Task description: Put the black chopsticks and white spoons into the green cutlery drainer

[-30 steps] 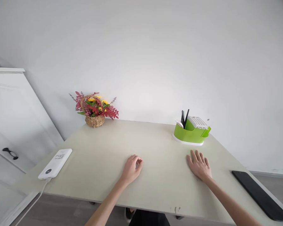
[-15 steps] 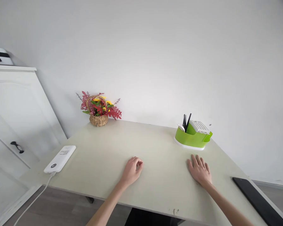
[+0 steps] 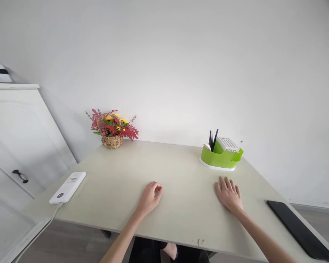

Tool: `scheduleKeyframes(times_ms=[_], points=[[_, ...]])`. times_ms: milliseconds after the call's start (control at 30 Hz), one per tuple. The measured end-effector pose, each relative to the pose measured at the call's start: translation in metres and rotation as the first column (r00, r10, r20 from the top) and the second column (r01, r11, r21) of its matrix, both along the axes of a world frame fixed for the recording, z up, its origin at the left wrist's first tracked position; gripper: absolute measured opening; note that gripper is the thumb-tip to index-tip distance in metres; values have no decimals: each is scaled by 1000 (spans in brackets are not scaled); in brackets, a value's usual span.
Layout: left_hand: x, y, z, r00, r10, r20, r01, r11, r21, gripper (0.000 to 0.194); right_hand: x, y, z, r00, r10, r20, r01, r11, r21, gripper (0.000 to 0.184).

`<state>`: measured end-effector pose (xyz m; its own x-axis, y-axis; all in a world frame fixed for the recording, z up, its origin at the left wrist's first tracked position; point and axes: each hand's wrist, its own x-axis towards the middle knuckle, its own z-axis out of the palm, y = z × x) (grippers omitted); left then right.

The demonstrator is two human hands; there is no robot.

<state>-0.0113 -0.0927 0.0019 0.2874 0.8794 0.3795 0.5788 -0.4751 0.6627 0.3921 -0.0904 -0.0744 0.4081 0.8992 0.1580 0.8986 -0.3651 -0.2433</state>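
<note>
Both empty, my left hand [image 3: 149, 197] curls loosely while my right hand [image 3: 229, 198], fingers spread, lies nearer, just below the oblong green plastic caddy [image 3: 218, 158], set crosswise, centre-right of frame.

Slim forearms [image 3: 123, 233], bare as far as they show, end in an uncovered left hand [image 3: 150, 197] and right hand [image 3: 229, 194]. Black trousers [image 3: 145, 250] show below — dark footwear [image 3: 177, 252] edges a bare foot [image 3: 170, 250].
</note>
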Motion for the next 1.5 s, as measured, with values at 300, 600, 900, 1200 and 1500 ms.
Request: scheduleKeyframes(times_ms=[300,600,900,1200,1500], points=[[0,6,-2,1000,-14,5,14,1000,2,29,1,3,3,1000,-9,-5,9,1000,-24,71],[1,2,4,1000,-10,1,10,1000,-28,29,3,3,3,1000,3,-20,-3,1000,-6,70],[2,0,5,1000,-20,14,20,1000,-23,25,16,9,1,995,-50,-88,56,996,67,83],[2,-4,4,1000,-21,-7,21,999,-49,21,82,48,34,998,-38,-58,46,989,143,95],[2,-5,3,997,-42,-65,41,999,-10,20,98,64,20,1000,25,-4,-24,991,129,91]])
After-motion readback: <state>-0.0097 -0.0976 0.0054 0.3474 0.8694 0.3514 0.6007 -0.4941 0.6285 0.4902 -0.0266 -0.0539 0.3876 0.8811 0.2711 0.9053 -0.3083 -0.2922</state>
